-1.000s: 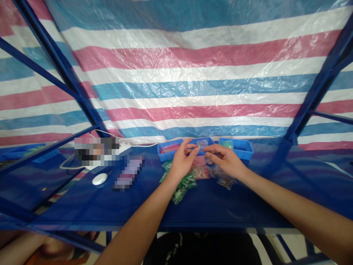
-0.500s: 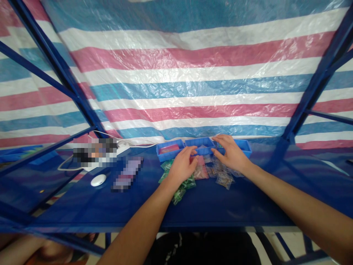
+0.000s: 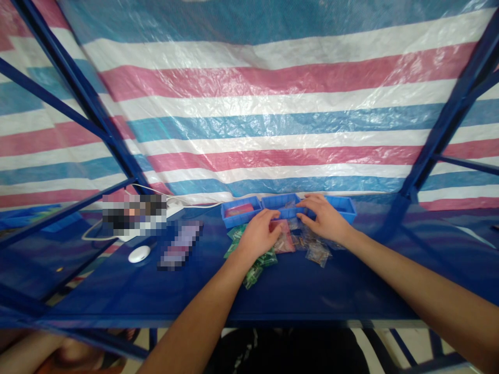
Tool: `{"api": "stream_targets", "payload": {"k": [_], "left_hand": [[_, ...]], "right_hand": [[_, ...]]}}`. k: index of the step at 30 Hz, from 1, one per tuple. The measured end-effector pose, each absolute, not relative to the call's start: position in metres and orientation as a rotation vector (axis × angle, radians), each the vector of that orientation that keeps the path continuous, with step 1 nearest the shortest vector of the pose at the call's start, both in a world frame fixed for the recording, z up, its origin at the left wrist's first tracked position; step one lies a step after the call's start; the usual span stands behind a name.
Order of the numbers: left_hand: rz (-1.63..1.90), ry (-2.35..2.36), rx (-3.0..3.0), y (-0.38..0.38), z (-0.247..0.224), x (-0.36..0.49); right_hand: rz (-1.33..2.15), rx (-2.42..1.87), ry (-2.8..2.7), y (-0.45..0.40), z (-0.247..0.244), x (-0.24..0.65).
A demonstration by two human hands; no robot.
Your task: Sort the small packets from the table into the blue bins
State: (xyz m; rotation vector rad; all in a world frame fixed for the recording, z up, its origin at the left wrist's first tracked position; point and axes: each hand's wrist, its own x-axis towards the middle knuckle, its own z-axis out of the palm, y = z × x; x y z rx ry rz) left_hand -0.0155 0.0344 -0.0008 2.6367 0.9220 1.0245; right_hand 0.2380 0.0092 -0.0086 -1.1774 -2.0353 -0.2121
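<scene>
My left hand (image 3: 258, 232) is over the green plastic bags (image 3: 254, 275) and the near edge of the pink bag (image 3: 287, 242). Its thumb and fingers are apart, with nothing seen between them. My right hand (image 3: 326, 220) reaches across the right blue bin (image 3: 349, 212), thumb and fingers spread beside the middle blue bin (image 3: 281, 211). Below that hand lie several small clear bags (image 3: 318, 253) with brownish contents. A red-pink packet (image 3: 239, 210) sits inside the left blue bin (image 3: 225, 217).
On the blue table (image 3: 312, 301) to the left are a white round case (image 3: 139, 254), a blurred-out phone-shaped object (image 3: 180, 245) and a white power strip (image 3: 173, 209) with cables. Blue metal posts (image 3: 436, 140) and a striped tarp (image 3: 273, 119) stand behind. Another person's limb (image 3: 35, 350) shows at lower left.
My right hand has shifted very slightly left and downward at the bins. The left hand has barely moved, and the bags and bins look the same.
</scene>
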Motion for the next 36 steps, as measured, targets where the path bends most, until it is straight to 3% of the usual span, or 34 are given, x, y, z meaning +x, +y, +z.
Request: {"api": "stream_targets", "payload": {"k": [7, 13, 28, 36], "left_hand": [[1.02, 0.941, 2.63, 0.034, -0.001, -0.017], [1.011, 0.938, 2.633, 0.034, -0.002, -0.017], [1.075, 0.899, 2.613, 0.031, 0.002, -0.016], [1.061, 0.791, 2.594, 0.027, 0.008, -0.014]], "right_hand": [[0.046, -0.947, -2.321, -0.006, 0.004, 0.224], [0.129, -0.997, -2.349, -0.006, -0.004, 0.216], [0.045, -1.094, -1.983, -0.007, 0.005, 0.222], [0.606, -0.936, -1.757, -0.011, 0.003, 0.21]]}}
